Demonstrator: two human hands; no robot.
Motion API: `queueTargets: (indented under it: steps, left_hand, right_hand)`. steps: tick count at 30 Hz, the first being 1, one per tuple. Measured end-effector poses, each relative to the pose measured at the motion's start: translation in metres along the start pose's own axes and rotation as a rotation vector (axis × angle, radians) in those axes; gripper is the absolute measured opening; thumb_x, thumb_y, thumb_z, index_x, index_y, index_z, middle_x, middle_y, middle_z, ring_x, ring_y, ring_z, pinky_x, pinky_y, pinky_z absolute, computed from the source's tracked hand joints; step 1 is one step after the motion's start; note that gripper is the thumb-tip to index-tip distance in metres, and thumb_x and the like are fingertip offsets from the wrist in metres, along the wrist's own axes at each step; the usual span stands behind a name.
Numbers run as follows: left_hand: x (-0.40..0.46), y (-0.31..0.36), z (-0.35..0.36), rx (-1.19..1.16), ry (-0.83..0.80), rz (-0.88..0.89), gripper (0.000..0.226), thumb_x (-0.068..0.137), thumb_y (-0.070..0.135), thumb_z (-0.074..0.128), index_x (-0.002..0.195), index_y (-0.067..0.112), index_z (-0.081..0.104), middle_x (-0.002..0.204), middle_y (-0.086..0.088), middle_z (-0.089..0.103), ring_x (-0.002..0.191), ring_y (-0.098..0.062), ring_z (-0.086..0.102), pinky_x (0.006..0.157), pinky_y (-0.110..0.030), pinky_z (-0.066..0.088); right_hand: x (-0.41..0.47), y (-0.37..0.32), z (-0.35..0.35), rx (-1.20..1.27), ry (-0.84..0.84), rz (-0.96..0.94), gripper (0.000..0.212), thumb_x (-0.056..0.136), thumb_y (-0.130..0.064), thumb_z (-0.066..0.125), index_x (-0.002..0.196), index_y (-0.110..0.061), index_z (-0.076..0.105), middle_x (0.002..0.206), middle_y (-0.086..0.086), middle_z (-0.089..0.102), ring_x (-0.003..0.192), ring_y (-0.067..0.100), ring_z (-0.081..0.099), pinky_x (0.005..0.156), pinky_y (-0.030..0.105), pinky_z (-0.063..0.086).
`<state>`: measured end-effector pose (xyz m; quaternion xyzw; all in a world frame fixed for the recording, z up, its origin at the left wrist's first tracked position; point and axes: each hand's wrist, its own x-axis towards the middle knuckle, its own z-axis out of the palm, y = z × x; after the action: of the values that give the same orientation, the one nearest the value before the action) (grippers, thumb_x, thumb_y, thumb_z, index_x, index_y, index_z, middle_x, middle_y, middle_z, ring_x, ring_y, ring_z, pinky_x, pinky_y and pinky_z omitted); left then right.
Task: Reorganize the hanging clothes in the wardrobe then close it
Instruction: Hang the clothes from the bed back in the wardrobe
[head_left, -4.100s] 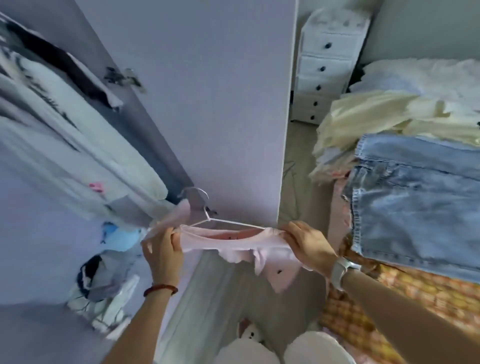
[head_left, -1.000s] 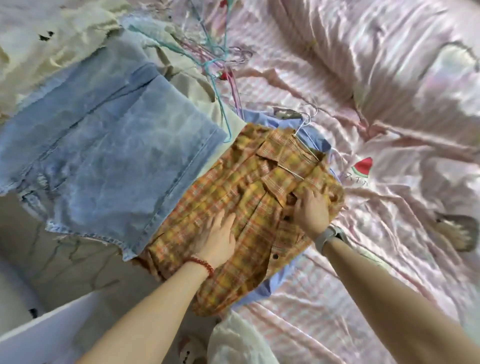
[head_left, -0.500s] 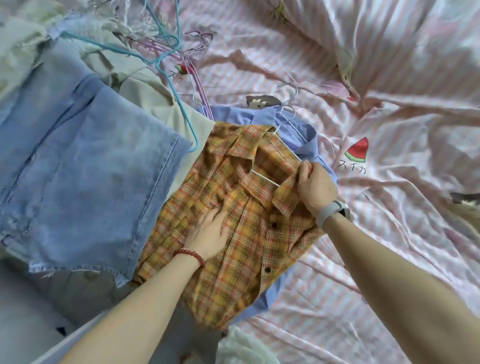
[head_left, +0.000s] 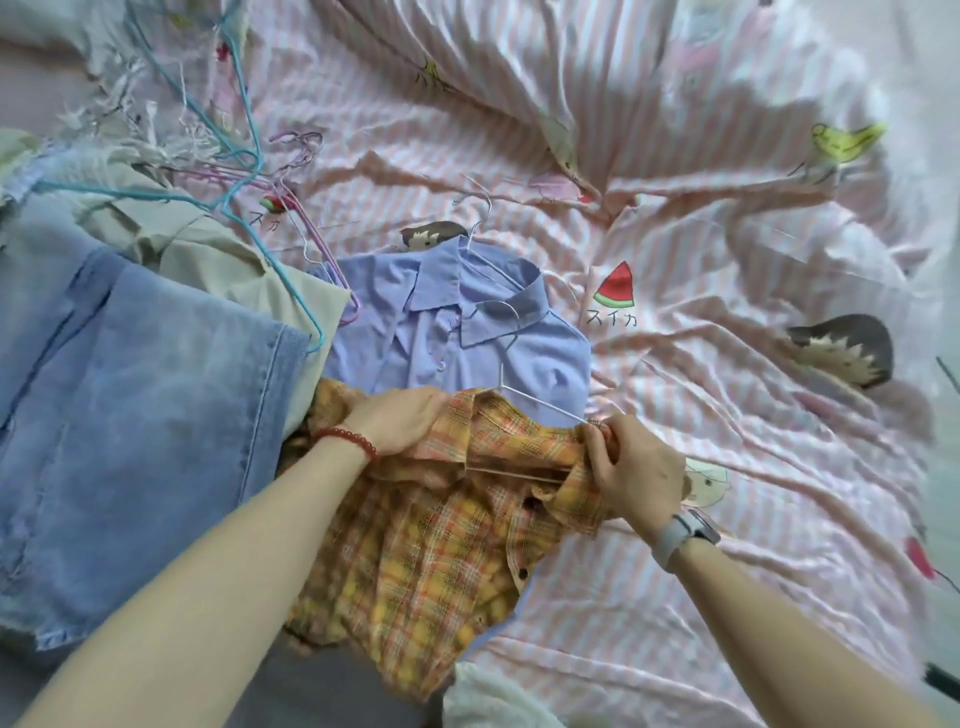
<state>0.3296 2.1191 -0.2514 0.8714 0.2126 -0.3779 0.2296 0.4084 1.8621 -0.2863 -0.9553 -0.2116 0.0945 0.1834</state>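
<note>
With the left hand (head_left: 397, 426) gripping the plaid shirt (head_left: 441, 545) at one shoulder and the right hand (head_left: 631, 470) pinching the other over the white hanger (head_left: 524, 410), near the blue shirt (head_left: 457, 332), uneven lifting risked the shirt slipping off

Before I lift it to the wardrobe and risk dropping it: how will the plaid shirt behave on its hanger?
Probably floppy: the plaid shirt lies crumpled, bunched under the left hand and right hand. It looks thin, so likely light. It may slide off, since the thin wire hanger is partly bare near the collar.
</note>
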Motion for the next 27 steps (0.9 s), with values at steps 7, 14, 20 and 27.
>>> queueTargets:
  steps: [7, 14, 20, 27]
  left_hand:
    - [-0.083, -0.020, 0.058, -0.208, 0.177, -0.021, 0.028, 0.098, 0.035, 0.035, 0.101, 0.012, 0.051, 0.099, -0.013, 0.065, 0.095, -0.033, 0.058, 0.068, -0.035, 0.038]
    - [-0.178, -0.071, 0.097, -0.374, 0.598, -0.264, 0.022, 0.097, 0.029, 0.040, 0.094, 0.011, 0.051, 0.076, -0.013, 0.059, 0.074, -0.038, 0.056, 0.056, -0.037, 0.029]
    - [-0.272, -0.120, 0.161, -0.516, 0.760, -0.485, 0.022, 0.096, 0.032, 0.042, 0.092, 0.013, 0.053, 0.083, -0.017, 0.066, 0.081, -0.041, 0.058, 0.062, -0.043, 0.043]
    - [-0.422, -0.148, 0.311, -0.808, 0.956, -0.943, 0.036, 0.096, 0.030, 0.041, 0.063, 0.026, 0.029, 0.058, -0.002, 0.047, 0.062, -0.032, 0.055, 0.056, -0.039, 0.044]
  right_hand:
    - [-0.003, -0.018, 0.014, 0.023, -0.167, -0.049, 0.051, 0.085, -0.051, 0.027, 0.087, -0.014, 0.062, 0.087, 0.007, 0.066, 0.091, 0.031, 0.057, 0.082, 0.039, 0.028]
    - [-0.026, -0.109, 0.009, 0.139, -0.262, -0.291, 0.055, 0.085, -0.047, 0.024, 0.104, -0.013, 0.063, 0.102, 0.006, 0.067, 0.101, 0.028, 0.056, 0.090, 0.039, 0.031]
    - [-0.083, -0.186, 0.024, 0.068, -0.367, -0.623, 0.054, 0.085, -0.047, 0.024, 0.102, -0.015, 0.063, 0.097, 0.006, 0.066, 0.098, 0.028, 0.057, 0.085, 0.038, 0.030]
    - [-0.224, -0.295, 0.059, 0.007, -0.581, -1.188, 0.044, 0.087, -0.034, 0.028, 0.097, -0.012, 0.066, 0.084, 0.008, 0.066, 0.083, 0.032, 0.062, 0.069, 0.043, 0.045]
